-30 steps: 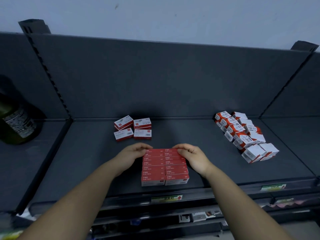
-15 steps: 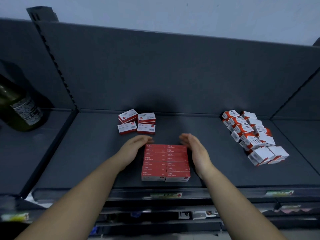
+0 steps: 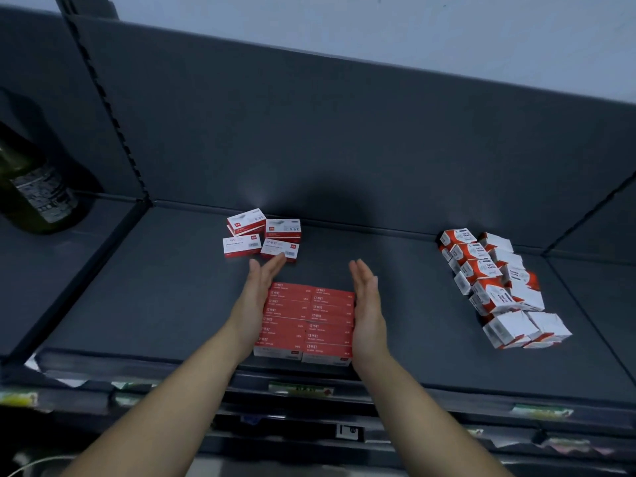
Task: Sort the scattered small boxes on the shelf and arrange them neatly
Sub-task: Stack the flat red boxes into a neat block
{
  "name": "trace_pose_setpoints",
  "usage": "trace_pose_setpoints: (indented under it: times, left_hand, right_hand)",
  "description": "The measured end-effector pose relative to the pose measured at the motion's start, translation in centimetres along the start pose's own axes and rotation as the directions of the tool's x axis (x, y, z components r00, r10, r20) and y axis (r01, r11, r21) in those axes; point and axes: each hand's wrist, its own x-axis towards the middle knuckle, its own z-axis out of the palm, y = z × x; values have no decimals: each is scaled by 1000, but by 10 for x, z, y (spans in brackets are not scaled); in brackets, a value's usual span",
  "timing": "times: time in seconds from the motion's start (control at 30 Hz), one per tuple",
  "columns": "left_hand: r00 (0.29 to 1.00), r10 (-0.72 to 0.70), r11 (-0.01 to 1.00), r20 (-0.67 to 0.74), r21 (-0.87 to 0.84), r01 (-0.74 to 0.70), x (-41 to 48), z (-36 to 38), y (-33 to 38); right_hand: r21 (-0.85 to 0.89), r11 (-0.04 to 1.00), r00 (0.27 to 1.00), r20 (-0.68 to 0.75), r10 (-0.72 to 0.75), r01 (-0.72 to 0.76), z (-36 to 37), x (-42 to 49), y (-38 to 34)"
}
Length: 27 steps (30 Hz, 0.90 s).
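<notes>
My L hand & R hand, fingers straight, flank red box block at shelf front edge; long axis runs front-to-back.

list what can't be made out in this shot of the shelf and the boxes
Head view, red box block: its side faces are hidden by the left hand and right hand.
Head view, dark bottle: cut off by the left edge, label blurred.
Head view, right pile of boxes: print too small to read.
Head view, shelf-edge tag: blurred.
</notes>
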Motion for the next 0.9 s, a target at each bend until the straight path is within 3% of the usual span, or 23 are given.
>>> trace_pose_setpoints:
  times: [0.2,0.37,0.43,0.5,0.6,0.7,0.8,0.9]
  left_hand:
    - [1000,-12,998,-20,-66,10,-2,2,4]
    - [997,-30,981,-70,-194,16,6,-3,10]
    - [992,-47,986,-121,-166,26,11,-6,14]
    - [981,-57,993,-184,-109,38,14,-9,21]
    - [955,74,995,-286,85,-52,24,-23,34]
    - [935,219,929,-278,352,-113,42,-51,44]
    - [921,285,743,-265,668,-38,64,-79,49]
    - [942,242,541,-231,838,67,79,-97,49]
  right_hand:
    - [-17,1000,997,72,22,-20,-2,1,-4]
    - [53,997,999,-19,50,-49,-8,13,-7]
    - [113,991,997,-21,71,-68,-9,20,-9]
    - [33,998,998,-44,52,-50,-6,26,-16]
    - [-152,988,1000,-8,9,-11,3,40,-34]
    - [-423,905,994,109,-5,51,17,61,-56]
    - [-685,721,977,204,55,102,37,84,-66]
    - [-841,536,975,173,142,71,59,104,-61]
